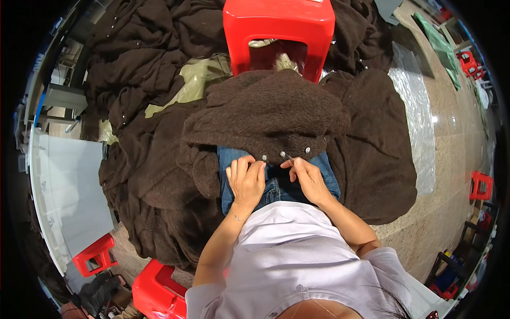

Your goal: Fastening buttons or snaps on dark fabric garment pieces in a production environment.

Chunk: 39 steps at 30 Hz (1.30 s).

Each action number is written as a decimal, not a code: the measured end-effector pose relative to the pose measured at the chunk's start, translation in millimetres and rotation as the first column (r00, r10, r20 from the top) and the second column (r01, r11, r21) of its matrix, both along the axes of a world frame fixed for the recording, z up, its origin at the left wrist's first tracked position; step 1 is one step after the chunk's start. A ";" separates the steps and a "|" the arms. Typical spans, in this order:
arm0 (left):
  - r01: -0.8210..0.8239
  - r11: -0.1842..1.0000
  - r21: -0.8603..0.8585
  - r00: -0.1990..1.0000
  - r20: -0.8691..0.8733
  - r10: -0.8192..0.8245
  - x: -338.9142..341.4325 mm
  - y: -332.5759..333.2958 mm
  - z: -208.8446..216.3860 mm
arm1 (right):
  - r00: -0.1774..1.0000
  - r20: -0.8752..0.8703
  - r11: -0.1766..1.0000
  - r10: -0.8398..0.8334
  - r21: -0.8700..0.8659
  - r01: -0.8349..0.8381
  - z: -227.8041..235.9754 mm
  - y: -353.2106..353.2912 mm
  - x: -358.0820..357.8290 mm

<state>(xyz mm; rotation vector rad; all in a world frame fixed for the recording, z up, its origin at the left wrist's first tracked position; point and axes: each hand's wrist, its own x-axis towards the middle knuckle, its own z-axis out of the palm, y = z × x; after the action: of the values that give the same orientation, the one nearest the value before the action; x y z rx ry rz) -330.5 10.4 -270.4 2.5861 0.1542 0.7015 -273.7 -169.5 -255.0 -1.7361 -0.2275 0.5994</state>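
A dark brown knitted garment (271, 114) lies across my lap over blue jeans. Three sparkly round buttons run along its near edge: a left button (264, 157), a middle button (282, 154) and a right button (307, 150). My left hand (247, 181) is closed, its fingertips pinching the garment's edge beside the left button. Between the thumb and fingers of my right hand (309, 181) is a small thin dark tool (289, 157), its tip close to the middle button. What kind of tool it is, the grip hides.
Heaps of brown knitwear (154, 53) surround my legs, with yellowish plastic (204, 80) among them. A red stool (279, 18) stands in front, another red stool (156, 290) behind left. Clear plastic sheeting (417, 106) lies on the tiled floor at right; a white panel (69, 186) is at left.
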 end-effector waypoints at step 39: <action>0.089 0.470 -0.878 0.984 0.004 -0.178 -15.0 -0.4 -22.5 | 0.718 -0.690 0.995 0.097 0.089 -0.049 2.2 30.1 14.1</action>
<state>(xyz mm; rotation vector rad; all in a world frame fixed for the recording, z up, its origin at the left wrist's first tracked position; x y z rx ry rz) -345.5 10.0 -292.9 1.5745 0.2550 0.2925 -259.6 -139.4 -252.8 -1.3264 0.2215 1.2486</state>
